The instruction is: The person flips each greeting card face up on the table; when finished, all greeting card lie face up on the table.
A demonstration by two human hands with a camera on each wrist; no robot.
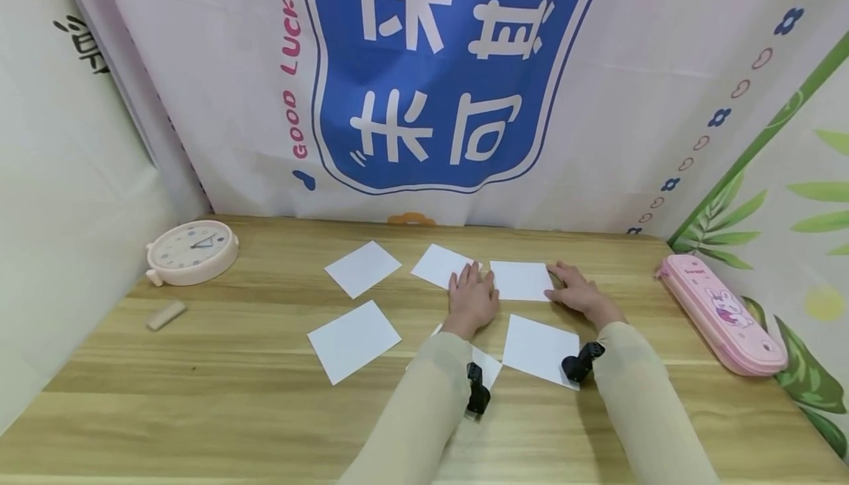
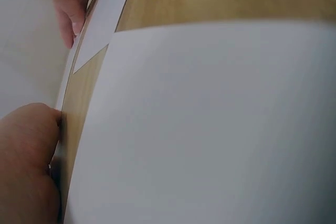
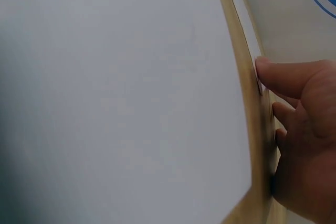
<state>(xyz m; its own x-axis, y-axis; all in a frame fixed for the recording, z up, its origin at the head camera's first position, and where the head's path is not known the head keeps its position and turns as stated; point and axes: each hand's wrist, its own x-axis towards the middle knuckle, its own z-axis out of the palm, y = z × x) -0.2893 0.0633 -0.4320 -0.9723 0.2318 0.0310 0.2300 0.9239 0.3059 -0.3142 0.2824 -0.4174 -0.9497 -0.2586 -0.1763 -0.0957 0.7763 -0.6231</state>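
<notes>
Long beige sleeves (image 1: 424, 404) cover both arms; small black devices, seemingly cameras (image 1: 477, 391), sit at each wrist

Study booth: desk (image 1: 265, 396), pencil case (image 1: 719, 312)

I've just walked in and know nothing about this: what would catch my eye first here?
Probably the big blue banner on the back wall, then the white paper squares scattered over the wooden table. Both hands rest on the far ones, left hand and right hand. A pink pencil case lies at the right.

white paper sheets (image 1: 521, 280), pink pencil case (image 1: 721, 313) — cream clock (image 1: 191, 251)
</notes>
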